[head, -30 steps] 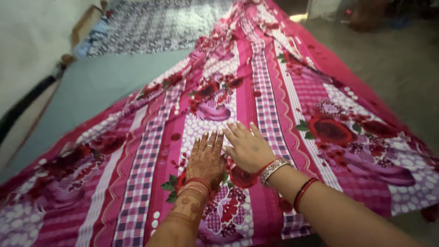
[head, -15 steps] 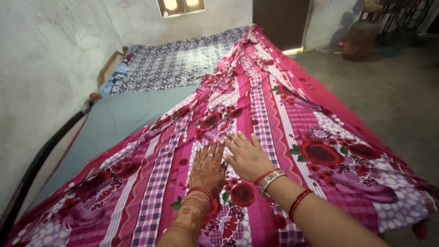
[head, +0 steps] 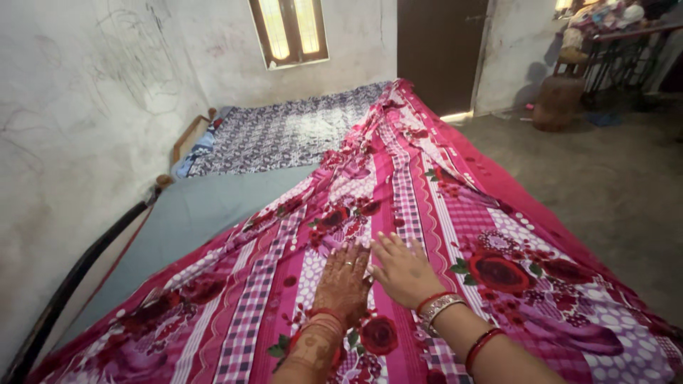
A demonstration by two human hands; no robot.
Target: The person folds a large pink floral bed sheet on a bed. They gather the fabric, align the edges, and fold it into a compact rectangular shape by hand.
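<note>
Two hands lie flat on the pink floral bedsheet (head: 427, 206), low in the frame just right of centre. Your left hand (head: 344, 284), patterned with henna and wearing a ring, rests palm down with fingers spread and extended; it grips nothing. Your right hand (head: 404, 272) lies just beside it, also palm down and open, fingers splayed toward the upper part of the frame, holding nothing. The inner edges of the two hands are touching or nearly so; you cannot tell which from this view.

Red bangles (head: 481, 346) and a silver bracelet (head: 441, 310) sit on your right forearm; red bands circle the left wrist.

The bedsheet, striped in magenta, white and check with red roses, runs from the bottom edge up to the upper centre and hangs over the bed's right side toward the grey floor (head: 612, 178). At centre left the sheet's edge is rumpled, leaving a grey-blue mattress (head: 192, 213) bare. A blue-and-white patterned cloth (head: 284, 131) covers the far end of the bed.

A window (head: 288, 30) shows at top centre, a dark door (head: 437, 50) to its right.
</note>
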